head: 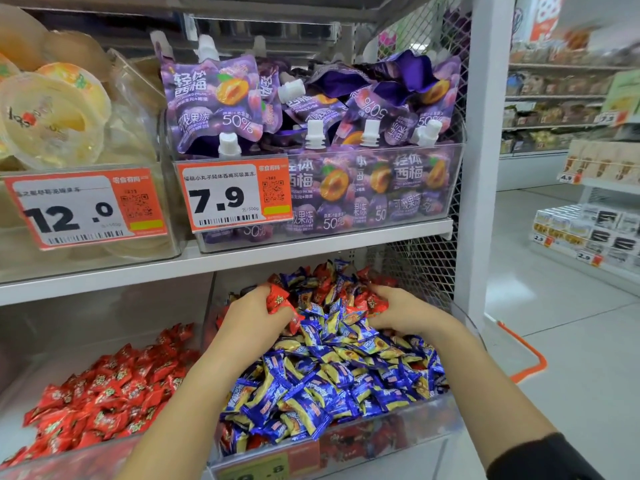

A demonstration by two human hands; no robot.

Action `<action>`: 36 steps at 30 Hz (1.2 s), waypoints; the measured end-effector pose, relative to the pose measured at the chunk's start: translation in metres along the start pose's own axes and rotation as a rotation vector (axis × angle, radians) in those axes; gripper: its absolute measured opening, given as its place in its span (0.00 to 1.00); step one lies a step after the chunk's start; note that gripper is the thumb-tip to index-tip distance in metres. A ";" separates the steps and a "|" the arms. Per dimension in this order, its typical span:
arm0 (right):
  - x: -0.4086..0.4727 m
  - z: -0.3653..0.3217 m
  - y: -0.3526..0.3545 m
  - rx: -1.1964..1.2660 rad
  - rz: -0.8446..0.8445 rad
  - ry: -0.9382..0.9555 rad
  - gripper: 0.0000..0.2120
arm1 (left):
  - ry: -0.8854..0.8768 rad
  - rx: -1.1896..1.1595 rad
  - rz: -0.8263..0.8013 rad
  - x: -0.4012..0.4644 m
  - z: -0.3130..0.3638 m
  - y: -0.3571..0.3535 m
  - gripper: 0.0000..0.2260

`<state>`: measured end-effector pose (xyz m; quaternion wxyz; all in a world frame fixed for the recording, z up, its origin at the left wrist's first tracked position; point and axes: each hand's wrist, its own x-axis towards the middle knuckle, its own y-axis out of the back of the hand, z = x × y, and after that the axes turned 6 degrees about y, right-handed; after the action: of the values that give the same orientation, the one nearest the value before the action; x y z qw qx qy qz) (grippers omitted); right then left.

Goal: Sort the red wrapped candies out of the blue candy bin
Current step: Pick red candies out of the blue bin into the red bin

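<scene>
Shop shelving holds the blue candy bin lower centre; the left hand grips gathered red wrapped candies, while the right hand pinches more, likely collecting them for removal.

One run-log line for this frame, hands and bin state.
left hand: grips red candies | right hand: picking red among blue candies | blue candy bin: reds remain at back

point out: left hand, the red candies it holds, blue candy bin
left hand (254, 311), head view, back of the hand
red candies (280, 299), head view, wrapper face above the fingers
blue candy bin (398, 433), head view, clear front wall
</scene>
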<state>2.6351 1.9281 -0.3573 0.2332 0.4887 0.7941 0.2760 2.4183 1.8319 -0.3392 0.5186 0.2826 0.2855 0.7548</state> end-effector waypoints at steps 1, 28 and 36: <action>0.002 0.000 -0.001 0.000 0.005 0.000 0.39 | -0.003 0.003 -0.004 0.000 0.000 0.000 0.05; -0.018 -0.009 0.020 0.162 0.211 0.146 0.05 | -0.060 -0.058 -0.033 -0.003 0.004 0.007 0.06; -0.054 -0.075 0.008 0.140 -0.075 0.288 0.05 | 0.042 -0.412 -0.297 -0.015 -0.020 0.050 0.09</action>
<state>2.6146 1.8661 -0.2909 0.0923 0.4291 0.8543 0.2784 2.3774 1.7996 -0.3179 0.6644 0.1103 0.1747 0.7183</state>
